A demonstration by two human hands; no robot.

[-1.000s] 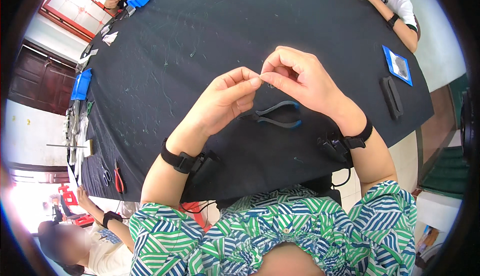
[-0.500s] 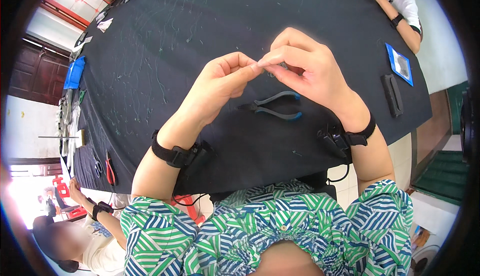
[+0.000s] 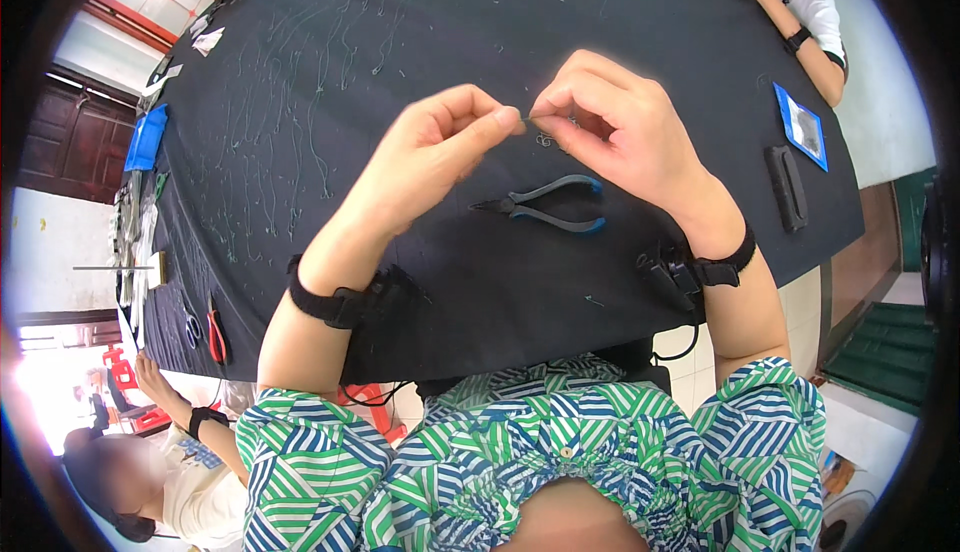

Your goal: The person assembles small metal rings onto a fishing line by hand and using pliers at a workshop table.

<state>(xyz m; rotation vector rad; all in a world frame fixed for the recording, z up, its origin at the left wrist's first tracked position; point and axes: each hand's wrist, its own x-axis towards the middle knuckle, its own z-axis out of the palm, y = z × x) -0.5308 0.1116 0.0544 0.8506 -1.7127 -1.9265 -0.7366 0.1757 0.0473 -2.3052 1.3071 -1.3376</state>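
My left hand (image 3: 435, 152) and my right hand (image 3: 620, 127) are raised over the black-covered table, fingertips almost meeting. Both are closed in a pinch, thumb against forefinger. A short bit of thin greenish strand (image 3: 526, 121) shows between the two pinches; the rest of it is hidden by my fingers. Just below the right fingertips lie a few small wire-like rings (image 3: 544, 139), too small to make out well. Pliers with dark handles and blue ends (image 3: 545, 205) rest on the cloth below my hands, their handles spread apart.
Many thin green strands (image 3: 320, 142) lie across the left of the black cloth (image 3: 470, 322). Red-handled pliers (image 3: 216, 337) and scissors (image 3: 192, 330) are at the left edge. On the right are a blue-framed packet (image 3: 800, 127) and a dark, long case (image 3: 786, 189). Other people sit around.
My fingertips have drawn slightly apart, baring a bit of strand between them. The left hand has shifted a little up and left; the pliers stay on the cloth.
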